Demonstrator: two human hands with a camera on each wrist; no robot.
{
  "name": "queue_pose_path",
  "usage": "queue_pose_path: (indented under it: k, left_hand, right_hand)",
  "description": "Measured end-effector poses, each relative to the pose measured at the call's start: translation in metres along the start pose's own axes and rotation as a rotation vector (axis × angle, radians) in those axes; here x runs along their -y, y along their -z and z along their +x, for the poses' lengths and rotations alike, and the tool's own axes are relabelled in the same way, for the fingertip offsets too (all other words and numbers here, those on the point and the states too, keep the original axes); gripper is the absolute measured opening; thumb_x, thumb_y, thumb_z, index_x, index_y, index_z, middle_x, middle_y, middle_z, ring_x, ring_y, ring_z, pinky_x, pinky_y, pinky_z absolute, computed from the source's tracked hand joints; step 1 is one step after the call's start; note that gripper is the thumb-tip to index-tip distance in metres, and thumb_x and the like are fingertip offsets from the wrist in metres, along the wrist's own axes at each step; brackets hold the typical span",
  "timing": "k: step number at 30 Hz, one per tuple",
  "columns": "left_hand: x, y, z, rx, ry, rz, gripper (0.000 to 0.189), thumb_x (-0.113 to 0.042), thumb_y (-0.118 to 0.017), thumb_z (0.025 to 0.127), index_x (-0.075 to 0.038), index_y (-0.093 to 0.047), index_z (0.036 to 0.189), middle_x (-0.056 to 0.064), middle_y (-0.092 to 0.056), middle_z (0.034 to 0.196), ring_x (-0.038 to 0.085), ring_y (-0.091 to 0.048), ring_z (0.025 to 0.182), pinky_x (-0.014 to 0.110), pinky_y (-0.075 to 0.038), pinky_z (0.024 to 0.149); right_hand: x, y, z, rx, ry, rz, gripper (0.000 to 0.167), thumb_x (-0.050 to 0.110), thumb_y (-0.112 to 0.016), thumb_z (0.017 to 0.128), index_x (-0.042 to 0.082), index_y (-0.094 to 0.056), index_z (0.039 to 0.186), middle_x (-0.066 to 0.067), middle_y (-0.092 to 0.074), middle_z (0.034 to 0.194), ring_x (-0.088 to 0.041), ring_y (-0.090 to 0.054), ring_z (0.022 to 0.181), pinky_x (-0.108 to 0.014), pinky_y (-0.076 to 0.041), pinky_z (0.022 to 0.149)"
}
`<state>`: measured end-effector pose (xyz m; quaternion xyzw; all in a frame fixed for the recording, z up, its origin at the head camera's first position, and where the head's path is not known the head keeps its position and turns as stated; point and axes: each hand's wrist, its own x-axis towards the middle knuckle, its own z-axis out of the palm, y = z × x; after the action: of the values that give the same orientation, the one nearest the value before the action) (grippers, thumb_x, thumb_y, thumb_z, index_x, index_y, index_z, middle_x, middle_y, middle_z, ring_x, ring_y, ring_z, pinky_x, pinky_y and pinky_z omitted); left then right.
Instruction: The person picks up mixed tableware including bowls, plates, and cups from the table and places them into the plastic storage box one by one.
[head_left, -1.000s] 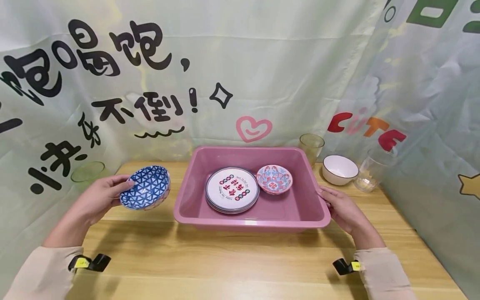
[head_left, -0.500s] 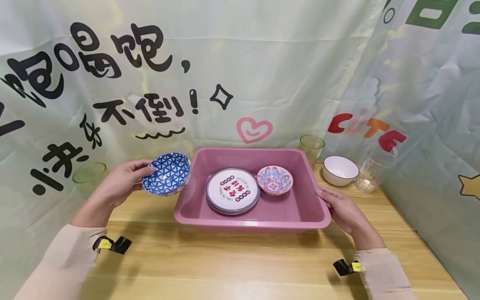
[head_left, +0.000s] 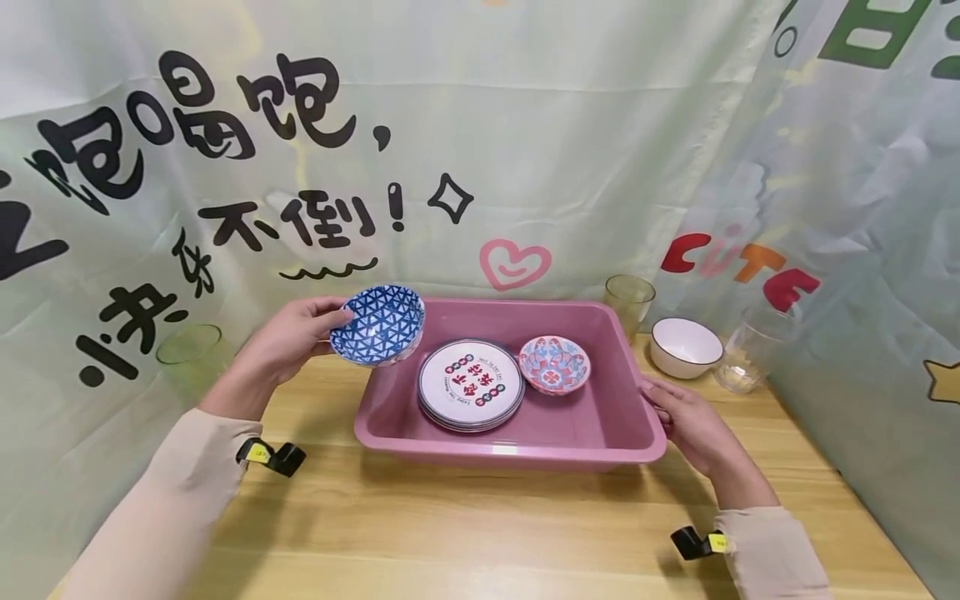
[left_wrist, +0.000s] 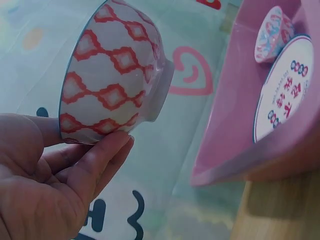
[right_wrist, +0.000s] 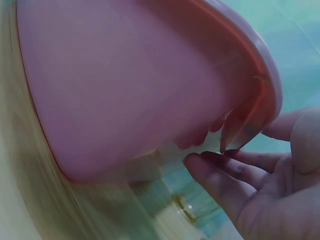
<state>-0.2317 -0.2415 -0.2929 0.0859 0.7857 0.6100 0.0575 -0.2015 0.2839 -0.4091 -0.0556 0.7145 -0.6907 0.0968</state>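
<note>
My left hand [head_left: 303,333] pinches a bowl [head_left: 378,325] by its rim, thumb on the inside and fingers beneath. Blue and white triangles cover the bowl's inside; in the left wrist view its outside is white with red diamond shapes. It is tilted and overlaps the left back part of a pink plastic basin [head_left: 510,452]. Inside the basin lie a stack of white plates [head_left: 471,383] with red lettering and a red and blue patterned bowl [head_left: 555,365]. My right hand [head_left: 686,421] grips the basin's right rim, its fingers under the lip in the right wrist view.
Behind the basin's right side stands a yellowish glass [head_left: 630,300]. A white bowl [head_left: 686,347] with a dark rim and a clear glass [head_left: 753,354] are to its right. A green glass [head_left: 193,358] stands at the left, on the wooden table [head_left: 480,533] near the printed curtain.
The left hand has carried the blue and white bowl rightward and away from me, from beside the basin to over its left edge. The right hand keeps its grip on the rim.
</note>
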Motion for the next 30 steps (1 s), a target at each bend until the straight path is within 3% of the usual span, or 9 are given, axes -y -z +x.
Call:
queue_pose_path:
  k: [3,8,13,15,20,23,26,30]
  left_hand:
    - [-0.003,-0.005,0.005,-0.005,0.003,-0.002,0.044,-0.013,-0.052,0.102,0.01,-0.043,0.139,0.011,-0.061,0.108,0.013,-0.065,0.084,0.028,-0.057,0.079]
    - [-0.008,-0.015,0.016,0.011,0.011,-0.019,0.043,-0.013,-0.052,0.102,0.01,-0.045,0.137,0.014,-0.061,0.109,0.013,-0.066,0.084,0.029,-0.057,0.08]
    - [-0.012,-0.028,0.027,0.03,0.011,-0.031,0.041,-0.011,-0.051,0.102,0.011,-0.045,0.137,0.021,-0.058,0.115,0.014,-0.066,0.084,0.03,-0.057,0.081]
    - [-0.014,-0.034,0.031,0.032,0.012,-0.037,0.041,-0.01,-0.051,0.102,0.01,-0.045,0.137,0.022,-0.058,0.116,0.014,-0.066,0.084,0.03,-0.057,0.081]
    - [-0.02,-0.05,0.043,0.031,0.02,-0.035,0.041,-0.01,-0.051,0.102,0.008,-0.047,0.138,0.023,-0.059,0.117,0.014,-0.067,0.082,0.031,-0.057,0.08]
    - [-0.022,-0.059,0.05,0.03,0.021,-0.026,0.04,-0.01,-0.051,0.102,0.007,-0.048,0.138,0.024,-0.059,0.118,0.015,-0.067,0.081,0.032,-0.057,0.08]
    - [-0.025,-0.07,0.056,0.032,0.022,-0.028,0.037,-0.009,-0.052,0.101,0.006,-0.052,0.135,0.023,-0.059,0.119,0.016,-0.066,0.082,0.033,-0.057,0.081]
    - [-0.028,-0.083,0.063,0.033,0.028,0.023,0.035,-0.01,-0.055,0.1,0.003,-0.056,0.132,0.02,-0.063,0.114,0.017,-0.065,0.082,0.038,-0.056,0.084]
  right_hand:
    - [0.006,0.001,-0.001,0.006,0.027,-0.067,0.065,0.031,-0.046,0.105,-0.013,-0.023,0.148,0.004,-0.063,0.117,-0.002,-0.061,0.098,-0.022,-0.053,0.084]
    - [0.023,0.003,0.0,-0.022,0.046,-0.191,0.068,0.035,-0.045,0.105,-0.011,-0.022,0.149,-0.019,-0.044,0.141,0.002,-0.057,0.104,-0.021,-0.05,0.09]
    - [0.045,0.003,0.001,-0.092,0.078,-0.31,0.066,0.035,-0.046,0.104,-0.009,-0.026,0.149,-0.022,-0.037,0.145,0.002,-0.05,0.108,-0.02,-0.048,0.093]
    - [0.056,0.0,0.003,-0.131,0.106,-0.38,0.064,0.035,-0.047,0.104,-0.008,-0.031,0.148,-0.023,-0.039,0.144,-0.007,-0.05,0.113,-0.019,-0.047,0.092]
    - [0.082,-0.009,0.006,-0.213,0.153,-0.52,0.063,0.039,-0.048,0.102,-0.002,-0.036,0.148,-0.024,-0.04,0.146,-0.034,-0.042,0.13,-0.039,-0.043,0.1]
    - [0.095,-0.018,0.009,-0.232,0.163,-0.541,0.063,0.041,-0.05,0.102,0.001,-0.037,0.149,-0.024,-0.041,0.147,-0.038,-0.037,0.134,-0.054,-0.036,0.104]
    - [0.106,-0.027,0.013,-0.216,0.159,-0.546,0.063,0.041,-0.051,0.101,0.003,-0.037,0.149,-0.022,-0.04,0.148,-0.038,-0.036,0.135,-0.057,-0.032,0.107]
    - [0.116,-0.038,0.021,-0.131,0.147,-0.506,0.064,0.04,-0.051,0.101,0.004,-0.033,0.151,-0.02,-0.039,0.149,-0.039,-0.04,0.134,-0.054,-0.032,0.109]
